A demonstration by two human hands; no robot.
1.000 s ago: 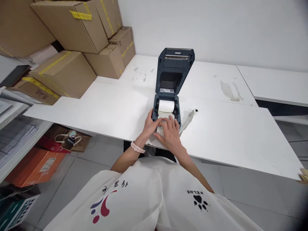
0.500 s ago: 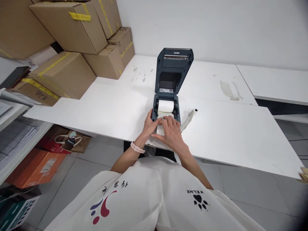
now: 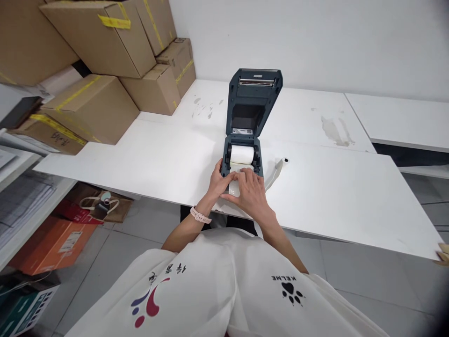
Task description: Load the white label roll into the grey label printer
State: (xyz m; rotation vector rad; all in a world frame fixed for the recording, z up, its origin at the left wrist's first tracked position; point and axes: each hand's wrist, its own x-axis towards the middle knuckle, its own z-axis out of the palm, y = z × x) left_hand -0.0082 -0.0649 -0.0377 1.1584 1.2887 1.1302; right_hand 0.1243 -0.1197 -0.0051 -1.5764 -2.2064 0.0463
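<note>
A dark blue-grey label printer [image 3: 258, 99] stands on the white table with its lid raised. Inside its base lies a white label roll [image 3: 242, 154], and a pale label strip [image 3: 234, 188] runs from it over the front edge towards me. My left hand [image 3: 218, 180] is at the printer's front left corner, fingers along its side and thumb on the strip. Bent over the strip from the right is my right hand [image 3: 250, 191], its fingertips close to the left thumb and partly hiding the strip. Both hands are closed on what they touch.
Right of the printer lies a small core with a curled backing strip [image 3: 279, 164]. Taped cardboard boxes [image 3: 94, 110] are stacked at the table's left. The table's front edge [image 3: 315, 226] runs close to my body. An orange box [image 3: 56, 243] sits on the floor at lower left.
My hands have stayed at the printer's front with only a slight shift of the right fingers. The strip's lower end sits a little differently.
</note>
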